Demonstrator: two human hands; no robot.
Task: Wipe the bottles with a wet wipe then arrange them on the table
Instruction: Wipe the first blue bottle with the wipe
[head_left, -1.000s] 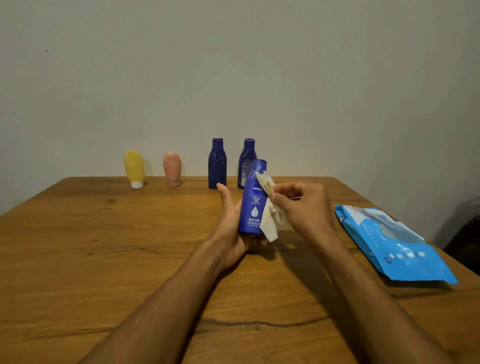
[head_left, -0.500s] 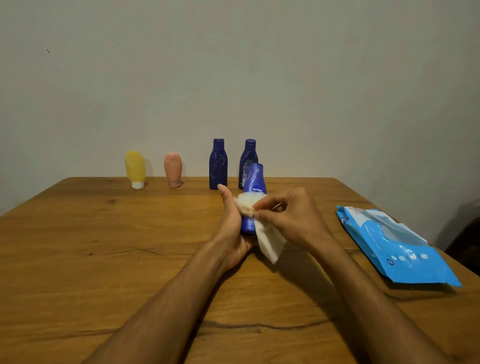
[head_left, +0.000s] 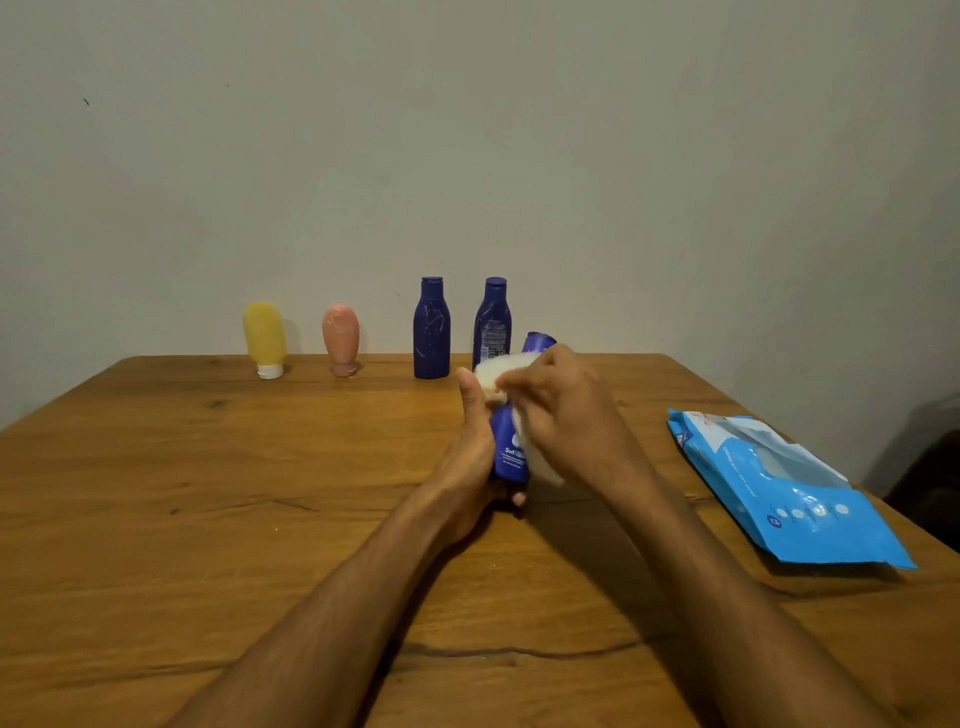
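View from a person's head, looking down over a wooden table (head_left: 208, 493) set against a plain pale wall.

Both forearms reach in from the bottom edge and meet near the middle of the table. The left hand (head_left: 470, 457) grips a blue bottle (head_left: 509, 449) from its left side. Its thumb points up along the bottle and one fingertip shows beneath the base. The bottle leans with its cap tipped up and to the right, and white print shows on its lower front. Whether its base touches the table cannot be told.

The right hand (head_left: 561, 415) has its fingers curled and holds a white wipe (head_left: 493, 371) against the upper part of the bottle, just below the cap. The wipe bunches over the bottle's shoulder, close to the left thumb, and more of it hangs down the bottle's right side under the hand. The right hand is slightly blurred.

Four containers stand upright in a row along the far edge, spaced apart. From left to right they are a yellow tube (head_left: 265, 338) resting on its white cap, a peach tube (head_left: 341, 338) also cap-down, a navy bottle (head_left: 431, 330), and a second navy bottle (head_left: 491, 325) showing a printed back label. The held bottle partly overlaps this last one in the view.

On the right side of the table lies a flat light-blue wipes pack (head_left: 789, 483), well apart from the hands.
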